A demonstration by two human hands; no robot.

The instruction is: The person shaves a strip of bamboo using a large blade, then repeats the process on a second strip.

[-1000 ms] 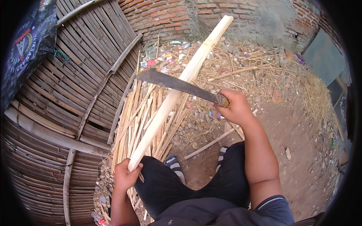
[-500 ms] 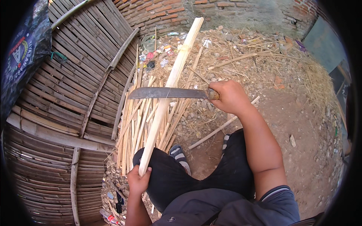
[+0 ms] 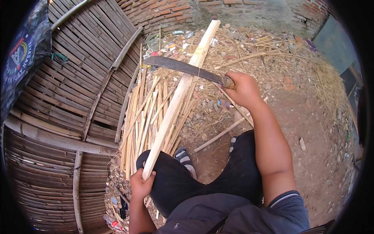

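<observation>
- Nearest: the left hand [image 3: 142,185] is closed around the near end of a pale split strip [image 3: 169,117], thumb on top, beside the left knee [image 3: 161,173]. Whether the strip also rests on that knee cannot be told.
- The strip slants up and away from this hand; its far end shows no support. Judged risk: a one-ended hold could let it twist or swing if struck off-centre.
- Below the strip, a foot [image 3: 184,158] in an open, striped covering stands on bare ground. A glancing blade could reach foot or knee, the cause being a slip along the smooth face.
- The right hand [image 3: 243,90] is wrapped about the handle of a machete [image 3: 171,65], its dark blade pointing left across the strip's upper part. Contact between blade and strip cannot be confirmed. A loose or sweaty grip could let the handle turn.
- Beyond the left knee, a pile of split strips [image 3: 136,124] lies by the slatted wall [image 3: 105,43]; the blade tip could snag there on a wide swing.
- Farthest: a brick wall [image 3: 167,15], behind littered ground.
</observation>
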